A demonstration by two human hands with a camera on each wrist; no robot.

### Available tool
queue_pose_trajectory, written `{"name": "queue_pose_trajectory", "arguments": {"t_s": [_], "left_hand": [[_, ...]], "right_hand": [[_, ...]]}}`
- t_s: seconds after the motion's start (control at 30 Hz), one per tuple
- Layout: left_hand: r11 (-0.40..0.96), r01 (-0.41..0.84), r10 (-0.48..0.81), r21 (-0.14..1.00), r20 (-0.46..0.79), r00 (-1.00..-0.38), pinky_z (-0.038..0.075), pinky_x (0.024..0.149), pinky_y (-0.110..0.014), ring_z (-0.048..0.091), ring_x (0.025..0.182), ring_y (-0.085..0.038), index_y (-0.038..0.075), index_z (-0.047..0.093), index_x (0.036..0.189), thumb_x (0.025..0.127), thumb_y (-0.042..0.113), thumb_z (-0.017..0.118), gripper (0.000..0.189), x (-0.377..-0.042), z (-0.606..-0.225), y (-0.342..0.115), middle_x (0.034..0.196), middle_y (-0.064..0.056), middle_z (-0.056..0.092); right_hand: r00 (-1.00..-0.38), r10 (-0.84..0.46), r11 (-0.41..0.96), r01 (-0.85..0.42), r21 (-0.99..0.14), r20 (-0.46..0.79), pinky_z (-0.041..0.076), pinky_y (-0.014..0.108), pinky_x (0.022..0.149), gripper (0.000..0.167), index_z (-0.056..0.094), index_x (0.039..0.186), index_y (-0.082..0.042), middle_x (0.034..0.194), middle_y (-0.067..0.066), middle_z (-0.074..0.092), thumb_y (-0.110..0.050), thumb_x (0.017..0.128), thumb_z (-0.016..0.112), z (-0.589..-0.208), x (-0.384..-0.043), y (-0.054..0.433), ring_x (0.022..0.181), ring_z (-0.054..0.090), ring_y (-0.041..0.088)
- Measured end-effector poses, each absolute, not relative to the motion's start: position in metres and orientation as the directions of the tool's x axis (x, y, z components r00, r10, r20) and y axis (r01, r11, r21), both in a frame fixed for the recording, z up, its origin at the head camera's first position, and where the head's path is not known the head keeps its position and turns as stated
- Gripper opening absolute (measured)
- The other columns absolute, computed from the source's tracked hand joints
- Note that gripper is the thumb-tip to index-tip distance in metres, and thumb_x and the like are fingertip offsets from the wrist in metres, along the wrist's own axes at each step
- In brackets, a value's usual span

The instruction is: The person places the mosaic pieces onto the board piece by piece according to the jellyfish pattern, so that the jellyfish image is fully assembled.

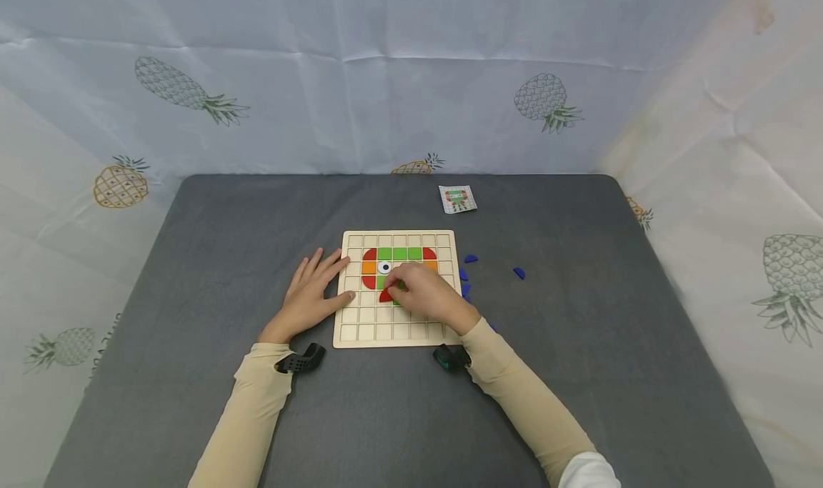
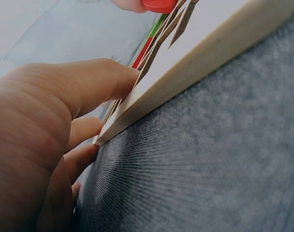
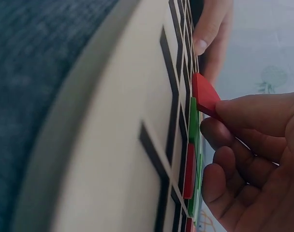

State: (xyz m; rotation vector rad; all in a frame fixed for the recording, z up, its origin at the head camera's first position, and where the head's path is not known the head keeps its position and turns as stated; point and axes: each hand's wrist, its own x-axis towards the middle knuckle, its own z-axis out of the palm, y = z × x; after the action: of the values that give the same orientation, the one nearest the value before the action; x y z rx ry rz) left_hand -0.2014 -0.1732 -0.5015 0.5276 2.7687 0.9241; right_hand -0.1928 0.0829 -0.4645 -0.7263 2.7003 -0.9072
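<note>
A square wooden grid board (image 1: 369,331) lies on the dark table. Set in its cells are red, orange and green tiles (image 1: 400,253), plus a white tile with a black dot (image 1: 383,267). My right hand (image 1: 429,295) reaches over the board and pinches a red quarter-circle tile (image 3: 205,95) between thumb and forefinger. In the right wrist view that tile is tilted at the grid, beside a green tile (image 3: 193,121). My left hand (image 1: 307,299) rests at the board's left edge with fingers spread, thumb and fingertips on the rim. Part of the pattern is hidden under my right hand.
Several blue half-round tiles (image 1: 471,259) lie right of the board, some close to its edge, with one blue tile (image 1: 519,273) farther out. Behind the board is a small printed card (image 1: 458,198) with a coloured grid figure. A pineapple-print cloth (image 1: 360,109) hangs behind the table.
</note>
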Motion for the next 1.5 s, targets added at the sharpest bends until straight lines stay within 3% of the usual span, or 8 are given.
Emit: {"name": "queue_pose_trajectory", "arguments": {"t_s": [0.57, 1.0, 1.27, 1.5], "left_hand": [[0.741, 0.278, 0.386, 0.612, -0.049, -0.921, -0.005, 0.129, -0.054, 0.002, 0.160, -0.035, 0.016, 0.038, 0.158, 0.094, 0.039, 0.069, 0.075, -0.200, -0.501, -0.174, 0.169, -0.009, 0.026], [0.735, 0.286, 0.393, 0.614, -0.042, -0.919, -0.005, 0.129, -0.055, 0.002, 0.160, -0.036, 0.015, 0.039, 0.158, 0.094, 0.038, 0.070, 0.074, -0.200, -0.500, -0.174, 0.169, -0.010, 0.026], [0.747, 0.283, 0.385, 0.602, -0.045, -0.922, -0.005, 0.129, -0.054, 0.003, 0.160, -0.035, 0.015, 0.039, 0.158, 0.094, 0.038, 0.070, 0.075, -0.200, -0.501, -0.173, 0.169, -0.009, 0.026], [0.744, 0.291, 0.391, 0.601, -0.038, -0.920, -0.005, 0.129, -0.054, 0.002, 0.160, -0.034, 0.017, 0.038, 0.158, 0.093, 0.039, 0.069, 0.076, -0.201, -0.502, -0.173, 0.169, -0.008, 0.026]], "right_hand": [[-0.863, -0.503, 0.728, -0.401, -0.556, -0.036, 0.055, 0.032, 0.087, 0.012, 0.077, 0.101, -0.012, 0.100, 0.001, 0.073, -0.014, 0.098, 0.065, -0.472, -0.190, 0.080, 0.092, 0.061, 0.015], [-0.880, -0.473, 0.758, -0.380, -0.530, -0.048, 0.047, 0.025, 0.071, 0.007, 0.073, 0.096, -0.015, 0.087, -0.003, 0.065, -0.018, 0.098, 0.068, -0.470, -0.187, 0.077, 0.079, 0.053, 0.012], [-0.872, -0.484, 0.704, -0.339, -0.624, -0.071, 0.053, 0.027, 0.079, 0.017, 0.072, 0.107, -0.009, 0.101, 0.001, 0.070, -0.013, 0.102, 0.056, -0.461, -0.191, 0.090, 0.084, 0.057, 0.013], [-0.871, -0.488, 0.640, -0.311, -0.703, -0.058, 0.051, 0.026, 0.070, 0.021, 0.071, 0.114, -0.006, 0.099, 0.003, 0.071, -0.016, 0.103, 0.056, -0.448, -0.198, 0.108, 0.077, 0.057, 0.013]]}}
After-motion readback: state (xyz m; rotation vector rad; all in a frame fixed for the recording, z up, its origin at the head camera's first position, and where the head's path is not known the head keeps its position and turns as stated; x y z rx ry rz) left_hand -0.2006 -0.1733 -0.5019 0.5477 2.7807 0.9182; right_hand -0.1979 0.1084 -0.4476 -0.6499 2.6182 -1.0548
